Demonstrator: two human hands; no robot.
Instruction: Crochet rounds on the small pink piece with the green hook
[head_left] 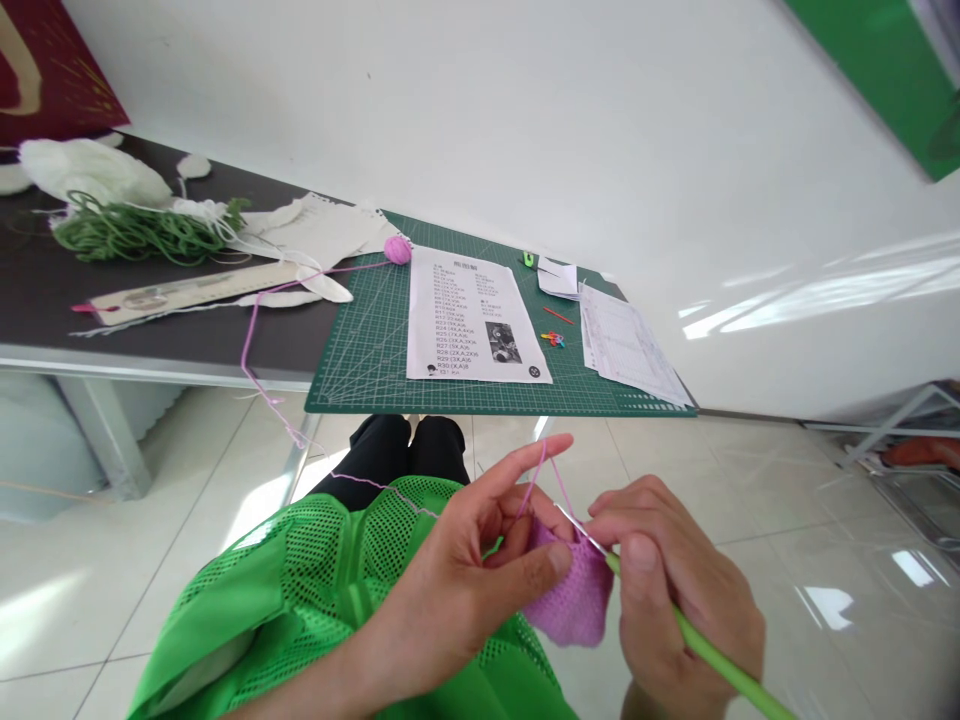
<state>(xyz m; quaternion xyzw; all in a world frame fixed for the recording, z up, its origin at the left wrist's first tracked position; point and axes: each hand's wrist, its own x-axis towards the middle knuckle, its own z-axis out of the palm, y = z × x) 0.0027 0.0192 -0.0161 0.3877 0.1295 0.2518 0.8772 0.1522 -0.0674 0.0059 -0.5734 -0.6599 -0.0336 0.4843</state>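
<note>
My left hand (495,550) pinches a pink crochet piece (574,605) between thumb and fingers, with the index finger stretched out and pink yarn (541,462) looped over it. In my right hand (675,580) is a crochet hook (712,655) with a green handle and a silver tip. The hook's metal shaft lies at the upper edge of the crochet piece, close to the left fingers. From my left hand the yarn trails left over my lap and up to a small pink yarn ball (397,250) on the table.
A green cutting mat (367,350) bears a printed pattern sheet (480,320), more papers (630,345), colourful stitch markers (553,339) and a green clip (528,260). To the left lie green yarn (142,228), white stuffing (94,172) and a ruler-like strip (195,292). A white wall stands behind.
</note>
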